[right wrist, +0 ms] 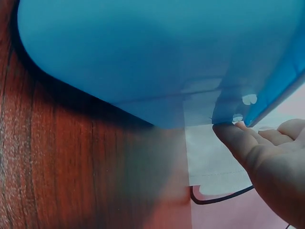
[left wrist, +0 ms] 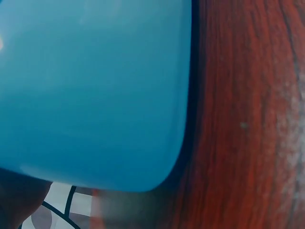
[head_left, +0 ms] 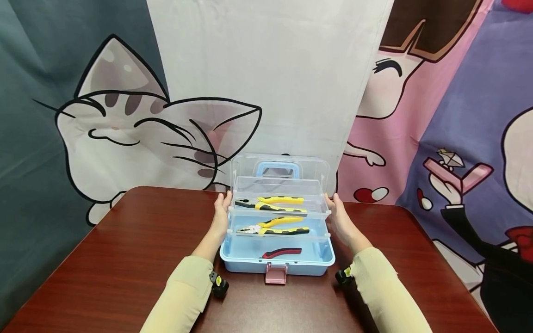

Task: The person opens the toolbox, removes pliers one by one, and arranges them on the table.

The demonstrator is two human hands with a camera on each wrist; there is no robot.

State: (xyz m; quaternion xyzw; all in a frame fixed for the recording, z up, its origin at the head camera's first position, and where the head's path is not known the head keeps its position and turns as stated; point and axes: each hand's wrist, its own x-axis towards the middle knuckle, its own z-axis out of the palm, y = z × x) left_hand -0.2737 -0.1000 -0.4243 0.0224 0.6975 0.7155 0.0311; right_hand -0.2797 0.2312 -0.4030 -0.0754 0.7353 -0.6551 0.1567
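A light blue toolbox (head_left: 245,267) stands with its clear lid (head_left: 318,169) raised at the back and two clear trays fanned out over the base. Pliers with yellow-and-black handles (head_left: 283,200) lie in the upper tray; another pair of yellow-and-black pliers (head_left: 287,231) is in the lower one. In the base shows a red-and-black handle (head_left: 283,252), its other end hidden. My left hand (head_left: 219,218) is at the box's left side, fingers extended upward. On the opposite side my right hand (head_left: 342,221) is held likewise, its thumb (right wrist: 233,138) at the blue wall in the right wrist view.
Brown wooden table (head_left: 125,249) extends to both sides of the box and in front. A pink latch (head_left: 275,274) hangs down at the front, and a blue handle (head_left: 277,165) sits on the lid. Behind the table hangs a printed cloth (head_left: 270,69).
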